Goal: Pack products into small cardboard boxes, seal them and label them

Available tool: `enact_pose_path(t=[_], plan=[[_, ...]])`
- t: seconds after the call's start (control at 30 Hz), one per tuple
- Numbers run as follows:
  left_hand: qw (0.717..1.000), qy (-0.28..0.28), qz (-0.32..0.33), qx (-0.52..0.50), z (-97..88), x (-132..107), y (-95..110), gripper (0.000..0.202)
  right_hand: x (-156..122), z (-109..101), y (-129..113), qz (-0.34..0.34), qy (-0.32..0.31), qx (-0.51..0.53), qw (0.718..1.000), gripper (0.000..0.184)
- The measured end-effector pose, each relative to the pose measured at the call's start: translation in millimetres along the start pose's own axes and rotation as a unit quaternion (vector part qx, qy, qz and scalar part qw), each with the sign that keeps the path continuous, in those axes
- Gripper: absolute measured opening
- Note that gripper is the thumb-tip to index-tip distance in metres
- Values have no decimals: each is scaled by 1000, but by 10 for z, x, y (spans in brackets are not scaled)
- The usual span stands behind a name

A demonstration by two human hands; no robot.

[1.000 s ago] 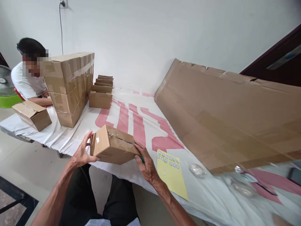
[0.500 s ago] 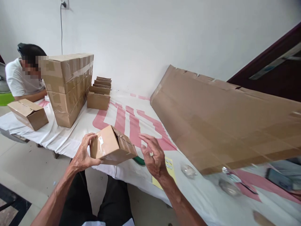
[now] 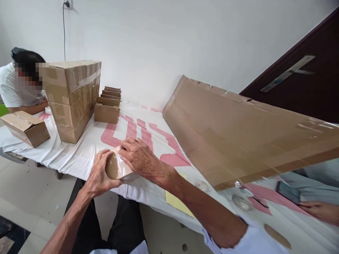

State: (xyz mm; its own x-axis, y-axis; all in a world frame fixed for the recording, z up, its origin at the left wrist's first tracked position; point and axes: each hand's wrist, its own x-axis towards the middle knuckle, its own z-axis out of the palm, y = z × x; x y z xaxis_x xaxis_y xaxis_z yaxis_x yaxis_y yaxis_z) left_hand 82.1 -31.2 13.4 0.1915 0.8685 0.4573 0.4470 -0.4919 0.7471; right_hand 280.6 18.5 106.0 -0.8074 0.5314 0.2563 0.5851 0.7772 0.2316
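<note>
While a white cloth with big pink printing (image 3: 79, 157) covers the table, a huge cardboard panel (image 3: 238, 137) leans across the right side of it. Over on the left there's a tall stack of taped cartons (image 3: 75, 95), with someone in a white top (image 3: 9, 84) behind it. Next size down, a row of open cartons (image 3: 107, 113) sits just beside the stack, and a lone carton (image 3: 37, 134) is near the table's left end.

Now the small carton (image 3: 112, 169): it's at the front edge of the table, between the two bare hands. Left hand (image 3: 100, 174) is gripping its left end. Right hand (image 3: 144, 162) lies over the top and near side, fingers curled; can't tell if it's pinching or only pressing. Partly under that arm is a yellow sheet (image 3: 172, 198), and further right a phone (image 3: 288, 192) by another person's hand (image 3: 319, 210).

Smallest bit is the shiny clear tape (image 3: 124, 167) on the carton's end. My read: the step is smoothing that down, and the next move calls for a firm left hand and even finger pressure so it doesn't wrinkle.
</note>
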Motion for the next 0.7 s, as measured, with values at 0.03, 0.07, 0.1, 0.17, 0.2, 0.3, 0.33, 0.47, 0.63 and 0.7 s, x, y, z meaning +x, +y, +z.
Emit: enact_pose_path(t=[0.03, 0.07, 0.1, 0.17, 0.2, 0.3, 0.33, 0.47, 0.63, 0.7], plan=[[1000, -1, 0, 1, 2, 2, 2, 89, 2, -9, 2, -1, -3, -2, 1000, 20], [1000, -1, 0, 1, 3, 4, 4, 90, 3, -17, 2, -3, -4, -2, 1000, 21], [1000, -1, 0, 1, 4, 5, 7, 90, 4, -22, 2, -5, -4, -2, 1000, 22], [1000, -4, -1, -2, 3, 6, 14, 90, 4, -25, 0, -7, -4, -6, 1000, 22], [1000, -5, -1, -3, 2, 5, 19, 89, 4, -24, -1, -7, -6, -10, 1000, 22], [1000, -5, -1, -5, -3, 3, 35, 87, 11, -30, -3, -12, -10, -11, 1000, 20], [1000, -5, -1, -5, -6, 3, 40, 87, 15, -36, -2, -15, -10, -3, 1000, 19], [1000, -7, -4, -5, -19, 2, 50, 85, 33, -65, 6, -25, -11, 17, 999, 17], [1000, -14, -1, -8, -25, 2, 45, 87, 51, -16, 33, -18, -16, 11, 1000, 12], [1000, -15, 0, -7, -15, 3, 35, 88, 66, 12, 27, -15, -16, 25, 999, 13]])
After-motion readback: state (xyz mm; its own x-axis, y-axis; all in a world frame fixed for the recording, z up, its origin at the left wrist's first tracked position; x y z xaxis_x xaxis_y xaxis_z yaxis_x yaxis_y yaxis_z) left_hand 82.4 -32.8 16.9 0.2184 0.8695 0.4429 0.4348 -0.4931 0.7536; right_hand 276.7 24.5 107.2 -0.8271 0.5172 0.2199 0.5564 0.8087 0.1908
